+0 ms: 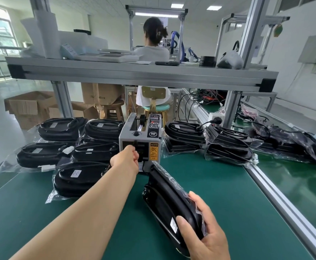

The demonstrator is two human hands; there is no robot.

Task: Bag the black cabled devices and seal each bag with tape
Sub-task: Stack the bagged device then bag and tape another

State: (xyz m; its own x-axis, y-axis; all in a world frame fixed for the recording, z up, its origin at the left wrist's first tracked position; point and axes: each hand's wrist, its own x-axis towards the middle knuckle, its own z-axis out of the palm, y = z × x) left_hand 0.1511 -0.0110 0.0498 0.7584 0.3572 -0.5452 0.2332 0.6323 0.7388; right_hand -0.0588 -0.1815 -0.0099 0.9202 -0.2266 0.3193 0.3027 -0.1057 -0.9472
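Black oval cabled device (pixel 169 200), already inside its clear plastic bag (pixel 172 177), sits tilted on edge over the green bench mat (pixel 219 184), my right hand (pixel 204 233) clamped round its near end. My left hand (pixel 130 156) is at the mouth of the grey automatic tape dispenser (pixel 142 136), fingers curled; I cannot tell whether it holds tape. This bag looks unsealed. Bagged units (pixel 82 176) lie finished at left; further bagged units (pixel 228 145) wait at right, seals unverifiable.
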